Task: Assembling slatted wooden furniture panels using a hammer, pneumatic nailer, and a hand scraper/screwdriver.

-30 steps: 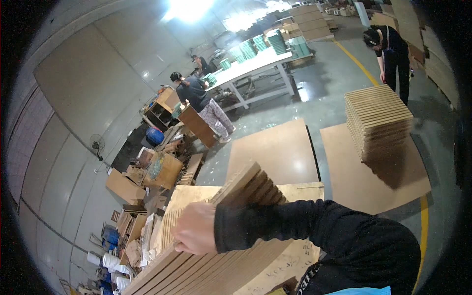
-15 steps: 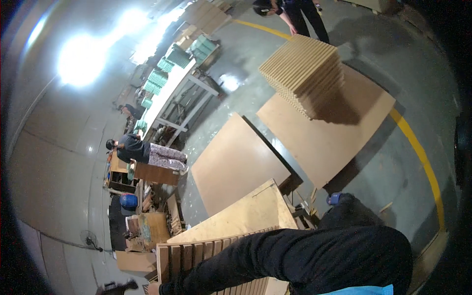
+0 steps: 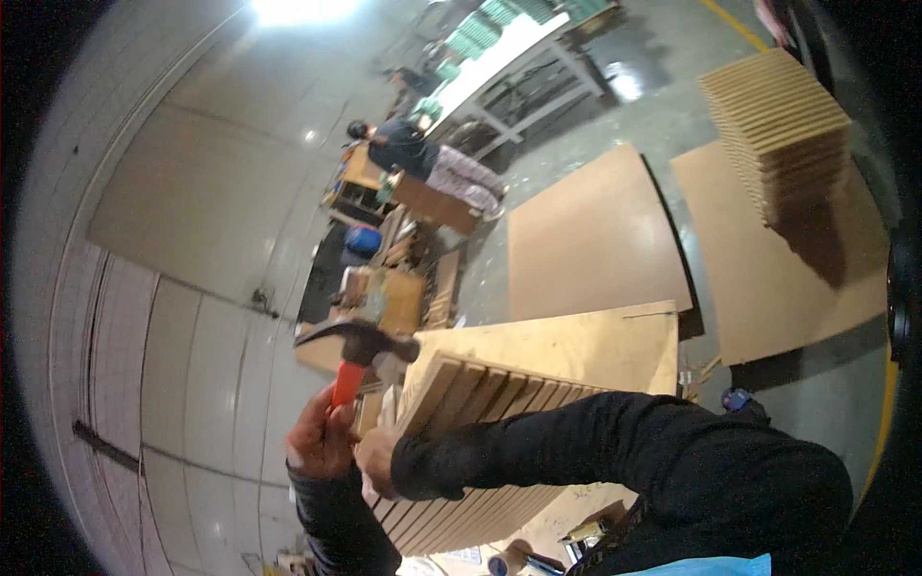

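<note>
A claw hammer [image 3: 365, 338] with a dark head and red handle is raised at the left, gripped by my left hand [image 3: 323, 437]. Close beside it, my right hand [image 3: 378, 461] is closed at the left end of a row of parallel wooden slats [image 3: 475, 514]. What its fingers pinch is hidden. My right sleeve crosses over the slats and covers their middle. The slats rest on a pale plywood surface [image 3: 576, 341], which shows behind and in front of them.
A roll [image 3: 509, 559] and small tools lie near the lower edge. Large brown sheets [image 3: 595, 240] lie on the floor ahead, one beneath a tall stack of ridged boards [image 3: 778, 125]. A person [image 3: 403, 149] works at the far left by a long table [image 3: 499, 67]; another stands far right.
The view has swung left, so the room sits further right. My left hand and the whole hammer have come up into view beside my right hand, which stays at the slats' end.
</note>
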Action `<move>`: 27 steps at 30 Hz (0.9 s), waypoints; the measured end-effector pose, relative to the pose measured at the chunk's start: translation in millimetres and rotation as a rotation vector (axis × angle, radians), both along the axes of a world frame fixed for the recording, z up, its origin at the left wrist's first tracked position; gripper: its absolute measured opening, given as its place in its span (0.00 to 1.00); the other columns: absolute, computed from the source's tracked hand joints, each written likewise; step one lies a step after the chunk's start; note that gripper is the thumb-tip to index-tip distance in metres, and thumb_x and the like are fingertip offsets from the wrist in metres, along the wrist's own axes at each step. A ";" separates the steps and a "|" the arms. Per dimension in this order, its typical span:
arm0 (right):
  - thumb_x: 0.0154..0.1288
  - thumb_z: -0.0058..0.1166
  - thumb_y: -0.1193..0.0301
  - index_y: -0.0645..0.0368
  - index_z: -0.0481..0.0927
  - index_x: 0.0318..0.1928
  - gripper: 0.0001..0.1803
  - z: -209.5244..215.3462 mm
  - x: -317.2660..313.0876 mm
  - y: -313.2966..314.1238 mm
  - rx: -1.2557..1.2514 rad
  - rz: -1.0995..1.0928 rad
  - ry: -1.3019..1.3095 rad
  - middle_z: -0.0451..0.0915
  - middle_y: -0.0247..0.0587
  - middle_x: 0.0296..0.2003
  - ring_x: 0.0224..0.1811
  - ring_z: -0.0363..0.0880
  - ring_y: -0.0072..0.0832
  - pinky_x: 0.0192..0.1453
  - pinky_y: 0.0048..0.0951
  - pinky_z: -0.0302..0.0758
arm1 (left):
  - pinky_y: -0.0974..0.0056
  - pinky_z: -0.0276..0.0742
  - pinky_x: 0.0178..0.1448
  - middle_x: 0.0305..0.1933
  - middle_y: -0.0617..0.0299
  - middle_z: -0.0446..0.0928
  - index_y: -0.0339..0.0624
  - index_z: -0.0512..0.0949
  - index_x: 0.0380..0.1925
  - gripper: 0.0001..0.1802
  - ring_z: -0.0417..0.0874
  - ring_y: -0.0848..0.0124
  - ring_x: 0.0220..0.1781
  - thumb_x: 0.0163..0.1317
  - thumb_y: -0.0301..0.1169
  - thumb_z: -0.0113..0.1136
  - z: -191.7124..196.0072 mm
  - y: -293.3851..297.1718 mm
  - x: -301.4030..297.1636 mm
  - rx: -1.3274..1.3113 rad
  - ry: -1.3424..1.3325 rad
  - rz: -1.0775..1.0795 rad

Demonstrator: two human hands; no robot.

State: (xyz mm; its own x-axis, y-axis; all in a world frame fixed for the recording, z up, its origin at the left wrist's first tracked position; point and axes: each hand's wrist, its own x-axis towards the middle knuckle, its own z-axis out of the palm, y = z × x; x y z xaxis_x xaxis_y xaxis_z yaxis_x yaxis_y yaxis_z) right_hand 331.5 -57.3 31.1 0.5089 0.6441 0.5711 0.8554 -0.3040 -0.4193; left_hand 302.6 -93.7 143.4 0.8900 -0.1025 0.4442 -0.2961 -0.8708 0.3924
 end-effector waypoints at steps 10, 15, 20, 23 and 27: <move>0.58 0.45 0.63 0.50 0.80 0.33 0.11 -7.1 2.9 -0.9 0.145 -0.012 -0.380 0.78 0.28 0.32 0.34 0.76 0.24 0.30 0.24 0.70 | 0.76 0.64 0.22 0.21 0.67 0.70 0.32 0.71 0.43 0.19 0.69 0.81 0.19 0.58 0.37 0.53 1.1 -13.1 -5.8 0.097 0.100 0.004; 0.58 0.45 0.64 0.51 0.80 0.34 0.11 26.4 -1.0 -55.9 -0.296 0.159 -0.473 0.78 0.29 0.32 0.33 0.76 0.24 0.30 0.24 0.71 | 0.76 0.65 0.23 0.23 0.66 0.72 0.38 0.72 0.45 0.17 0.68 0.82 0.18 0.57 0.33 0.53 -3.7 6.4 -8.6 -0.047 -0.002 0.045; 0.58 0.46 0.64 0.51 0.80 0.34 0.10 28.6 -5.0 -63.2 -0.315 0.157 -0.478 0.79 0.29 0.32 0.33 0.76 0.23 0.29 0.26 0.71 | 0.74 0.66 0.24 0.22 0.64 0.73 0.40 0.72 0.46 0.16 0.68 0.80 0.18 0.57 0.33 0.51 -4.0 4.9 -13.3 0.217 0.072 0.057; 0.57 0.46 0.64 0.52 0.80 0.34 0.10 28.1 -6.5 -60.7 -0.330 0.145 -0.510 0.79 0.29 0.32 0.33 0.76 0.23 0.28 0.26 0.70 | 0.73 0.68 0.25 0.21 0.62 0.73 0.39 0.73 0.45 0.16 0.70 0.79 0.19 0.56 0.32 0.52 -4.7 13.6 -13.1 -0.012 0.033 0.065; 0.57 0.46 0.63 0.51 0.80 0.34 0.10 26.1 -0.6 -62.2 -0.304 0.098 -0.435 0.79 0.29 0.32 0.34 0.77 0.23 0.28 0.26 0.69 | 0.73 0.69 0.27 0.22 0.62 0.74 0.38 0.73 0.44 0.15 0.71 0.78 0.20 0.56 0.31 0.52 -5.9 9.2 -10.3 -0.115 -0.059 0.038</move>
